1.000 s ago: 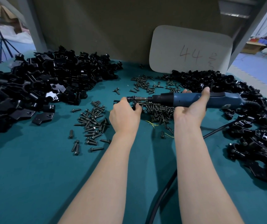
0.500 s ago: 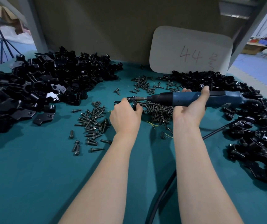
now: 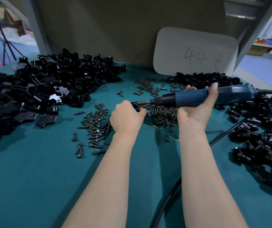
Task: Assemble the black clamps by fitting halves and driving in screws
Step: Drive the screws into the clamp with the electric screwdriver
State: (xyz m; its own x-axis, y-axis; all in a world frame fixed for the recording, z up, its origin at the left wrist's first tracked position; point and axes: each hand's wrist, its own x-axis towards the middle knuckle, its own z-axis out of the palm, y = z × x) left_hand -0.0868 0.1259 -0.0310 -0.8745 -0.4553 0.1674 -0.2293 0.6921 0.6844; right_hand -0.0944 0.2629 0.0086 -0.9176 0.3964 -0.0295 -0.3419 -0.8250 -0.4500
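Teal cloth covers the desk [image 3: 33, 186]. Above its middle the left hand [image 3: 126, 118] curls tight around a black clamp [image 3: 136, 105]. The right hand [image 3: 196, 112] wraps the blue electric screwdriver [image 3: 192, 97], held nearly level with its bit meeting the clamp. Loose screws [image 3: 97, 125] lie scattered under and beside both hands. A heap of black clamp halves [image 3: 41, 89] sits at the left, another black heap [image 3: 263, 137] at the right. A white card [image 3: 196, 53] marked 44 leans behind.

Clamp halves [image 3: 38, 89] left, screws [image 3: 97, 125] centre, clamps [image 3: 263, 137] right
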